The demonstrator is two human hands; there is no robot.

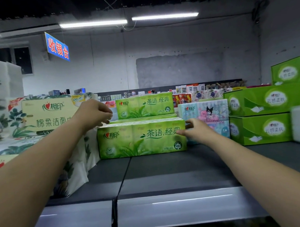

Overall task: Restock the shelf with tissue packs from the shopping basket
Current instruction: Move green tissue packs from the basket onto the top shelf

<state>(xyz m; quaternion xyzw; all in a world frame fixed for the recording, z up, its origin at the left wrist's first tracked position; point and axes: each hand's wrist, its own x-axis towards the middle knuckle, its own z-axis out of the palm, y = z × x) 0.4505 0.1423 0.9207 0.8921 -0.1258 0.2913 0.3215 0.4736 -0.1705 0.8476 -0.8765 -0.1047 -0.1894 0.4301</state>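
At least two packs look placed: a green plastic-wrapped tissue pack sits on the dark grey shelf, a matching rear pack behind it. The basket is out of view, so what remains is unknown. The left hand, fingers curled, touches the front pack's top-left corner; the right hand, half open, presses its right end.

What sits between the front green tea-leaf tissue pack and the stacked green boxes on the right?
In the head view, the pastel cartoon tissue pack fills that gap, with the right hand in front of it.
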